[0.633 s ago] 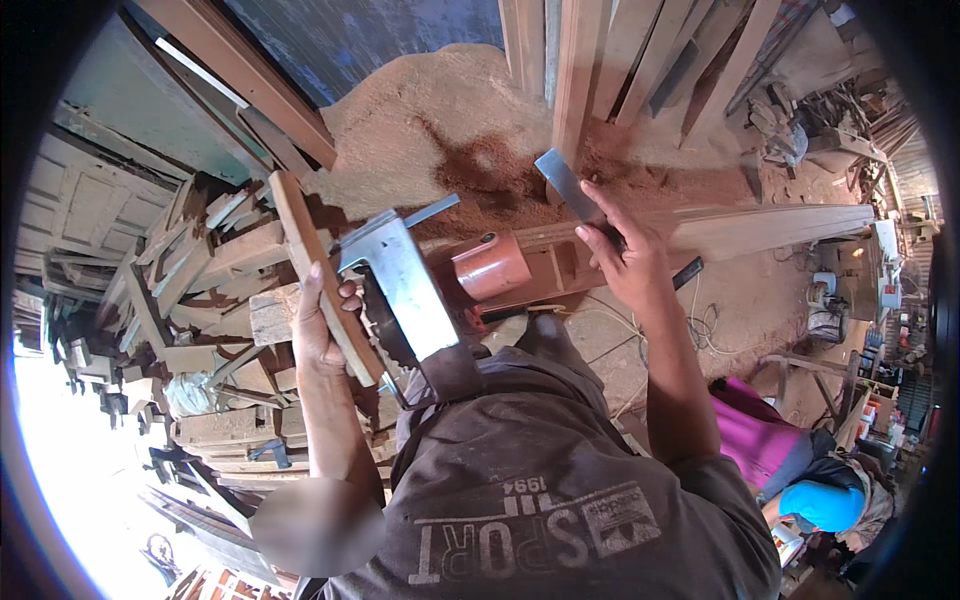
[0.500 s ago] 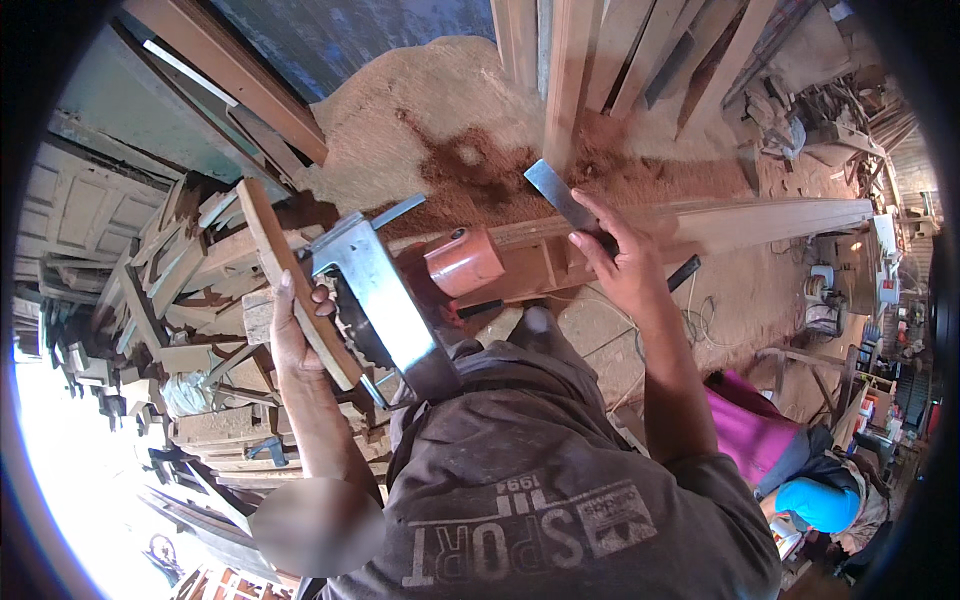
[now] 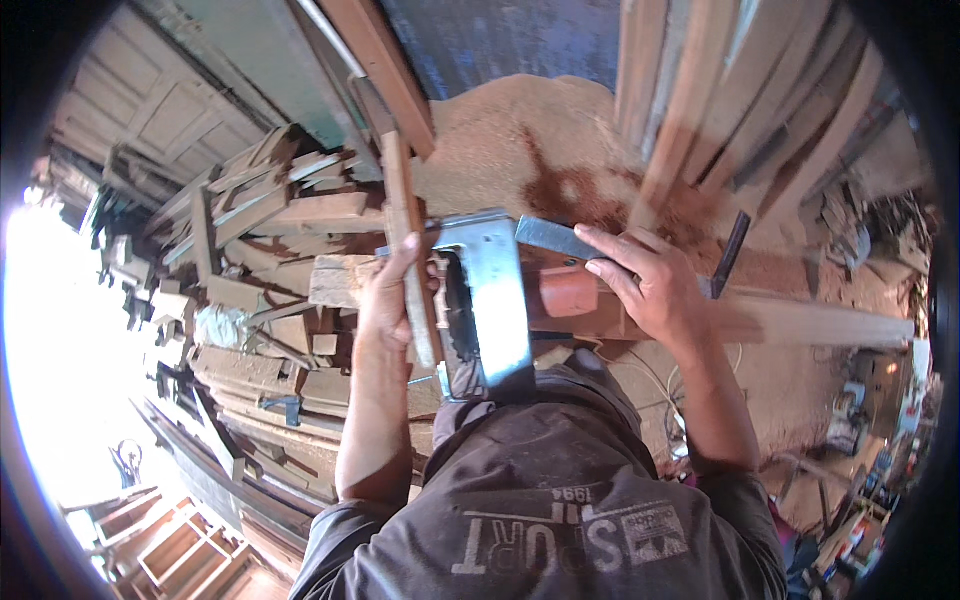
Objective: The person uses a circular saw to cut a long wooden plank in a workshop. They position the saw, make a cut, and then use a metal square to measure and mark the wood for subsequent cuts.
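Note:
My left hand is closed around a narrow wooden strip, held on end along the left side of an upturned circular saw. The saw has a shiny metal base plate, an orange body and a dark toothed blade showing in the gap beside the strip. In my right hand is what looks like a try square, its flat metal blade pointing left with the tip by the plate's far right corner. Its dark stock sticks out past the hand; the middle is hidden under my fingers.
Scrap wood lies heaped on the left. Sawdust covers the floor ahead, with boards leaning at the far right. A long beam runs off rightward, and a cable loops below it.
My right hand has brought the square down and left to the saw's plate, turning its blade closer to level. The strip in my left hand stands more upright. The whole view has shifted.

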A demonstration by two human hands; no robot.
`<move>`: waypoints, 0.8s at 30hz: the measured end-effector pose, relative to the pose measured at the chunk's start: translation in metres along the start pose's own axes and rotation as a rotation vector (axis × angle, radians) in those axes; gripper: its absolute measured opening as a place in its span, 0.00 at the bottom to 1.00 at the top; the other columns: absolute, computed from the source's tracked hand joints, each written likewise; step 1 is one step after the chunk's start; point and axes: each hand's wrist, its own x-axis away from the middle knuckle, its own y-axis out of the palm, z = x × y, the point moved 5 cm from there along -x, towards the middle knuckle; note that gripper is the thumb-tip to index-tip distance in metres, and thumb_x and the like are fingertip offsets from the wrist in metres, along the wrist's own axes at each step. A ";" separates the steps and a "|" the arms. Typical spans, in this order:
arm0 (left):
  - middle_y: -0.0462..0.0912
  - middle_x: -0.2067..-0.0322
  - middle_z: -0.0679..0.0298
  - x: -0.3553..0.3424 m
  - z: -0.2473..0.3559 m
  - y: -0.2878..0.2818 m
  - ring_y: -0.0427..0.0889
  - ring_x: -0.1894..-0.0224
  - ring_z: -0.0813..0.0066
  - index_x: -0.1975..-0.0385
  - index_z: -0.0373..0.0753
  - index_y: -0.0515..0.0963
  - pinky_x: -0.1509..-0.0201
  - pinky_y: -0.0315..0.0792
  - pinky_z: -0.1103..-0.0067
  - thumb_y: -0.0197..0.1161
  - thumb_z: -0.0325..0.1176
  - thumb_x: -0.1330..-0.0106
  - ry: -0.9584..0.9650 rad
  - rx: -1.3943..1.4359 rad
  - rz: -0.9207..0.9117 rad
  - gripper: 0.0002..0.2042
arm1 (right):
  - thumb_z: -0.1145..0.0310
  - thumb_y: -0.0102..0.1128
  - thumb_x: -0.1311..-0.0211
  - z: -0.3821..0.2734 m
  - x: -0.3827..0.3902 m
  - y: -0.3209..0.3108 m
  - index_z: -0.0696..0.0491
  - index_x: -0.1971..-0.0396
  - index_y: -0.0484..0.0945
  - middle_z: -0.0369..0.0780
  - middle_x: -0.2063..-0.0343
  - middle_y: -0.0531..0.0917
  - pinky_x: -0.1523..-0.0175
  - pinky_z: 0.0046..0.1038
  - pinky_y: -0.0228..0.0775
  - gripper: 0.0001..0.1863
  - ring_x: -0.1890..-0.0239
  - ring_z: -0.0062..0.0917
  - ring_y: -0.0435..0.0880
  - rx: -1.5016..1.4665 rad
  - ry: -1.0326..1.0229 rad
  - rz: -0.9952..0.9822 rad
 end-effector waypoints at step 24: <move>0.87 0.59 0.52 0.032 0.011 0.038 0.90 0.63 0.66 0.47 0.24 0.78 0.67 0.87 0.75 0.72 0.34 0.30 0.013 -0.098 -0.069 0.20 | 0.70 0.77 0.43 -0.042 -0.015 0.072 0.48 0.49 0.91 0.37 0.61 0.84 0.53 0.34 0.75 0.20 0.60 0.31 0.78 0.107 -0.244 -0.086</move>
